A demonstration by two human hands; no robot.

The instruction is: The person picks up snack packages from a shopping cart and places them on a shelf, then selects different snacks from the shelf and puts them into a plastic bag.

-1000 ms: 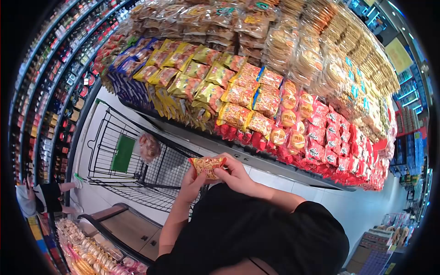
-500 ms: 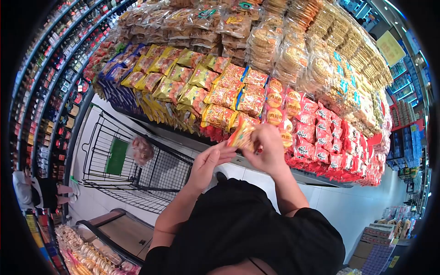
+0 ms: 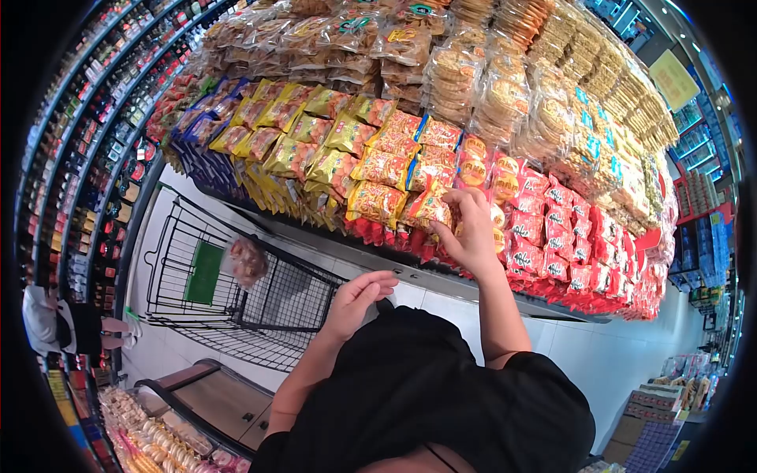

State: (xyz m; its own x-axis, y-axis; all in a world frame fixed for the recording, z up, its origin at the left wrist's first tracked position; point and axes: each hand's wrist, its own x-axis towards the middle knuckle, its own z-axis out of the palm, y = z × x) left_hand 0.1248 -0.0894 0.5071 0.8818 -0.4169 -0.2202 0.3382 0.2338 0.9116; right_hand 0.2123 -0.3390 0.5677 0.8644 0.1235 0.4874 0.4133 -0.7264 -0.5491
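My right hand [image 3: 473, 236] grips the right side of a small yellow-and-red snack packet [image 3: 426, 206], thumb below and fingers above. That packet rests at the front edge of the display, beside a matching packet [image 3: 376, 202] to its left. Round-printed packets [image 3: 473, 173] lie just behind and right of the hand. Nothing is in my left hand [image 3: 361, 301], which hovers in front of my body with its fingers stretched out.
A wire shopping cart [image 3: 236, 296] stands at the left, with a bagged item [image 3: 247, 262] and a green panel [image 3: 204, 272]. Clear bags of crackers [image 3: 453, 79] fill the back of the display. Another person [image 3: 75, 327] is at the far left by the shelves.
My right hand has moved forward with the snack packet, from near my left hand onto the display's front edge. The left hand has dropped slightly and is now apart from the packet.
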